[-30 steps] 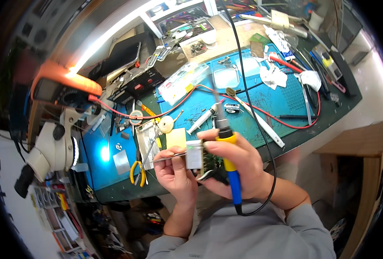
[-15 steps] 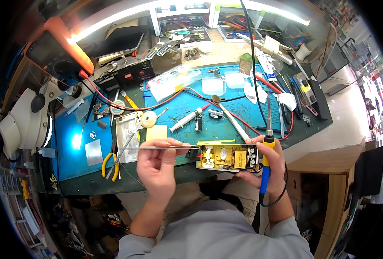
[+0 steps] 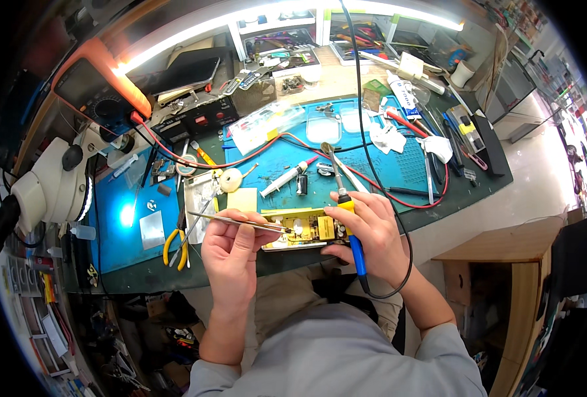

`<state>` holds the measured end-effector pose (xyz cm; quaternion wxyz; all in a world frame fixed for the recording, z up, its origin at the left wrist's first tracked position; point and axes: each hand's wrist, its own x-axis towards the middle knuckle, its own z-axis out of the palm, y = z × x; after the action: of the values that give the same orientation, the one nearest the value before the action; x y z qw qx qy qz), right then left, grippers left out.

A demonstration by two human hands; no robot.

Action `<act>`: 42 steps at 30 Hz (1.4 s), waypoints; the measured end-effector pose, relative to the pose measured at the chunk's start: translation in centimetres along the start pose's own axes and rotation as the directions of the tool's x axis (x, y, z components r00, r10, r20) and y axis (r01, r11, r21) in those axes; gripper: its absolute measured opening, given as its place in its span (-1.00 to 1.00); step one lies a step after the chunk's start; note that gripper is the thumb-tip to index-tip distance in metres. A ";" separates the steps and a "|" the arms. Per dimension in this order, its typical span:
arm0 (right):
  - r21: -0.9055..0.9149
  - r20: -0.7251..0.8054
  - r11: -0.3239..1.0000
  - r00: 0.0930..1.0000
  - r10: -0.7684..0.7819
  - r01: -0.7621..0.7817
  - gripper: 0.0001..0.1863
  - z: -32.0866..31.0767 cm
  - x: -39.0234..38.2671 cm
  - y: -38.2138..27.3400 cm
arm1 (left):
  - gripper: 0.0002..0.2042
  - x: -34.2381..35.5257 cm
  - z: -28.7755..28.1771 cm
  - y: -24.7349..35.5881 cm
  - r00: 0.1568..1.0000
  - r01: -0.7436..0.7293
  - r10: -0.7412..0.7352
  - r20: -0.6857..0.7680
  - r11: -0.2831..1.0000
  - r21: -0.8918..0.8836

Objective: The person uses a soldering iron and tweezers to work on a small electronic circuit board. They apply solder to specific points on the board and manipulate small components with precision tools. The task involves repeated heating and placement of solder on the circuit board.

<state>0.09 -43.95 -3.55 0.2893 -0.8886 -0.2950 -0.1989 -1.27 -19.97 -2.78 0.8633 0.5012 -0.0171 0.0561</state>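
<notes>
My left hand (image 3: 232,258) pinches metal tweezers (image 3: 202,216), their tips at the left part of an open yellow circuit board in a housing (image 3: 298,228). My right hand (image 3: 376,238) is closed on a blue and yellow soldering iron (image 3: 358,257) and also grips the board's right end; the iron's metal shaft points up and away from me. Just beyond the board lie a syringe (image 3: 281,178), a small black cylinder (image 3: 301,185) and a yellow pad (image 3: 242,202).
An orange multimeter (image 3: 101,92) and a microscope (image 3: 45,192) stand at the left. Yellow-handled pliers (image 3: 173,248), red and black leads, a white tube (image 3: 403,96) and scattered tools lie on blue mats (image 3: 118,245). A wooden cabinet (image 3: 485,246) is at lower right.
The board was turned from showing a silver side to showing components. Since half a second ago my right hand, iron and board moved left, and the iron tilted leftward.
</notes>
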 end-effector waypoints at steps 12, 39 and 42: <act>0.665 -0.171 0.747 0.971 0.166 -0.011 -0.48 -0.9 -0.3 -2.1 | -0.87 -1.2 2.5 -0.7 0.990 -0.081 0.065 0.125 0.989 0.120; 0.693 -0.242 0.717 0.911 0.333 -0.078 -0.33 1.1 -1.4 -0.9 | -0.75 -2.0 -4.4 3.8 0.999 -0.034 0.030 0.020 0.617 0.786; 0.694 -0.232 0.716 0.919 0.320 -0.074 -0.34 1.6 -1.2 -0.6 | -0.75 -2.2 -7.9 7.8 0.978 0.172 -0.032 -0.206 0.687 0.706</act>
<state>-0.88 -43.01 -5.11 0.6561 -0.7027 -0.1949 -0.1945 -4.58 -9.43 -0.15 0.5976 0.7922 0.1112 0.0543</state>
